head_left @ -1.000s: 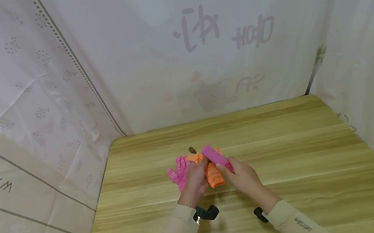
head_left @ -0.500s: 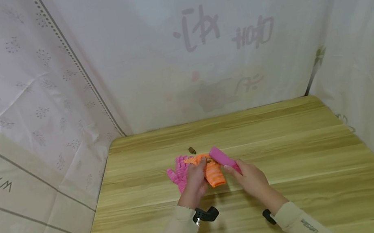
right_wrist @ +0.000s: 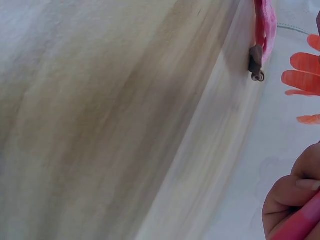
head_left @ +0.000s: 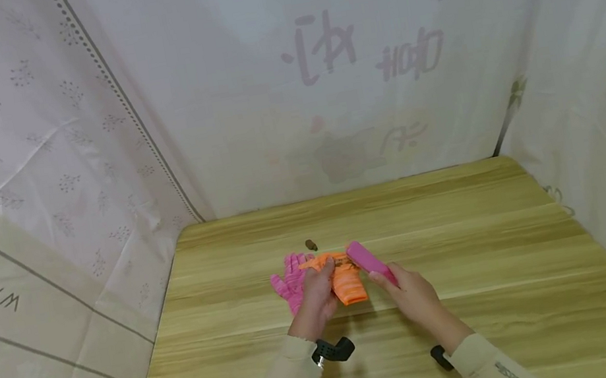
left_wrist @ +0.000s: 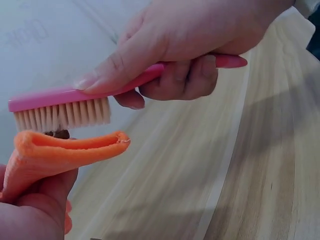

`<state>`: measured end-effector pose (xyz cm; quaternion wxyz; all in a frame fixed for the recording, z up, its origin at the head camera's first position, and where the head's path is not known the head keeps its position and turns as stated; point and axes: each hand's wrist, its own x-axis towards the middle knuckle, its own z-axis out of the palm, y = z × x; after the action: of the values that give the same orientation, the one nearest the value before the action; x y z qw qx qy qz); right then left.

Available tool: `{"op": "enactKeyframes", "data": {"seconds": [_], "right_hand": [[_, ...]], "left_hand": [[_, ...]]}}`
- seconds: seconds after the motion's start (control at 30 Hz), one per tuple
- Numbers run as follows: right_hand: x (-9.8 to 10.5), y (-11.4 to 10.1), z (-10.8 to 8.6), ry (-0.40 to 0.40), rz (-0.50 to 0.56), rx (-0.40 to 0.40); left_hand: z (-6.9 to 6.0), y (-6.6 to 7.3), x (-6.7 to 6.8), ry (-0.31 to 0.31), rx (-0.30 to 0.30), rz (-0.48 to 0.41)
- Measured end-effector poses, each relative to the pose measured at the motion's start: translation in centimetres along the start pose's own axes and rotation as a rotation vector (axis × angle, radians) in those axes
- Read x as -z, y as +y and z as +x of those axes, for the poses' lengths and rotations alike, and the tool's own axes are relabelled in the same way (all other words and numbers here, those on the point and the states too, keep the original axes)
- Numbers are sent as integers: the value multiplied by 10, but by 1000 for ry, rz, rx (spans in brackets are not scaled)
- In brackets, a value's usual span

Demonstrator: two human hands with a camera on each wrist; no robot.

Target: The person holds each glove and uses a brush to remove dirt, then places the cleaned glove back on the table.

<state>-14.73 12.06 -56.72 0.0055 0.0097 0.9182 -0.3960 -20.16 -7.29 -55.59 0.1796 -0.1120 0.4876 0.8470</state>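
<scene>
My left hand (head_left: 315, 290) grips an orange knitted glove (head_left: 350, 288), thumb on top of it. Dark marks show on the glove's upper part, by the brush. In the left wrist view the glove's cuff opening (left_wrist: 75, 145) faces the camera. My right hand (head_left: 413, 294) holds a pink brush (head_left: 372, 262) by its handle, fingers curled round it. The pale bristles (left_wrist: 65, 114) point down, just over the orange glove; whether they touch it I cannot tell. Beneath and left of my left hand lies a pink knitted glove (head_left: 293, 279), partly covered.
A small brown object (head_left: 311, 245) lies on the wooden table (head_left: 468, 241) behind the gloves; its kind is unclear. Patterned cloth (head_left: 239, 93) hangs along the table's back and both sides.
My right hand and the brush have shifted right and slightly toward me, uncovering dark marks on the orange glove. The left hand has stayed nearly in place, still holding the glove.
</scene>
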Motion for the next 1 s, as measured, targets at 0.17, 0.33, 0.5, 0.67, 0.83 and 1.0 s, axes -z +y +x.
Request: {"op": "enactKeyframes", "data": {"seconds": [0.17,0.33,0.5,0.67,0.83,1.0], "right_hand": [[1,12,-2,-11,43,-62],[1,15,-4,2,105,-100],[0,12,-4,8,127,-92],[0,13,-5,14,134,-115],[-1,12,-7,17,178,-109],[-3,7,-8,14,219,-105]], "left_hand": [[1,4,4,-19,-14,-43],[0,8,3,-32,-30,-11],[1,4,2,-41,-26,-46],[1,0,3,-46,-45,-69],[-2,0,4,-61,-25,-117],[-4,-2,4,-94,-5,-127]]}}
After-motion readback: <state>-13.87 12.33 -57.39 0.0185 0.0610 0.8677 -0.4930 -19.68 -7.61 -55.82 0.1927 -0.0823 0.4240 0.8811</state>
